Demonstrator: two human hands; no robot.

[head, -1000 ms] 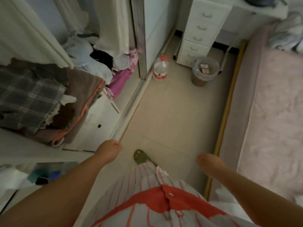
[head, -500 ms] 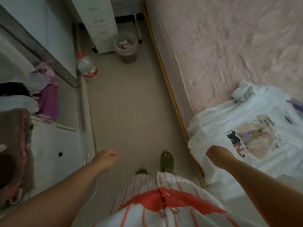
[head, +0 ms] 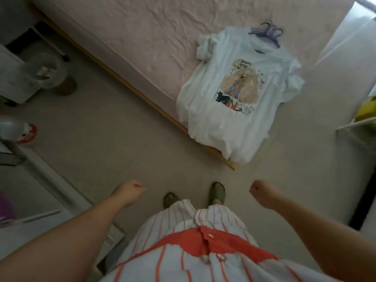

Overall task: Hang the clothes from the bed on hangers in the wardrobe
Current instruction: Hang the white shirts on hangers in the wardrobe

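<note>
A white T-shirt (head: 234, 102) with a colourful print lies flat on the pink bed (head: 132, 33), its hem hanging over the bed's wooden edge. A few purple hangers (head: 267, 34) lie on the bed at the shirt's collar. My left hand (head: 128, 193) and my right hand (head: 263, 193) hover low over the floor in front of me, well short of the shirt. Their fingers are curled under and they hold nothing. The wardrobe's sliding track (head: 46, 180) runs along the left.
A clear waste bin (head: 50, 76) and a white drawer unit (head: 12, 78) stand at the upper left, with a plastic bottle (head: 19, 130) on the floor below them. A white shelf with something yellow (head: 366, 107) is at the right. Beige floor lies between me and the bed.
The view has swung right from the wardrobe to the bed, so the whole T-shirt and the hangers now show. Both hands stay low, curled and holding nothing.
</note>
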